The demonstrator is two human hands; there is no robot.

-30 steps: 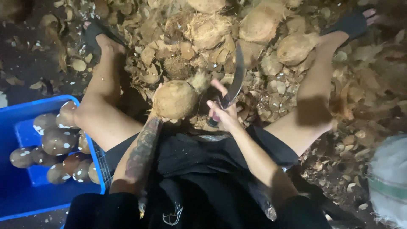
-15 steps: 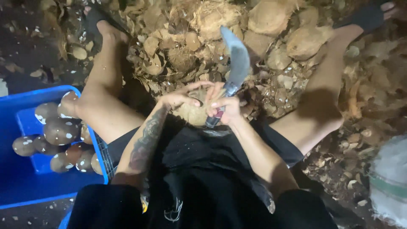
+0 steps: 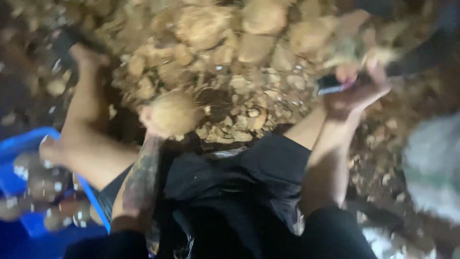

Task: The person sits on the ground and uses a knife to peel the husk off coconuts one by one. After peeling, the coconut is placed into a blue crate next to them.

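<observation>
Left hand [image 3: 149,120] cups coconut [image 3: 173,112] clear of husk pile [image 3: 230,57] | right hand [image 3: 357,91] fists knife handle [image 3: 330,84], swung right of pile | blue crate [image 3: 19,144] left of pile.

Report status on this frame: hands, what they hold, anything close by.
Left hand grips a round coconut. Right hand raised, clutching a dark knife handle; blade blurred. Husk pile ahead, blue crate at left.

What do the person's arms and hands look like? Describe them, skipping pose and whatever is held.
Both hands are bare, without gloves. The left hand joins a forearm covered in dark tattoo patterns. The right hand joins an unmarked forearm. Dark sleeves end near both elbows. The picture is blurred, so finer details cannot be told.
</observation>
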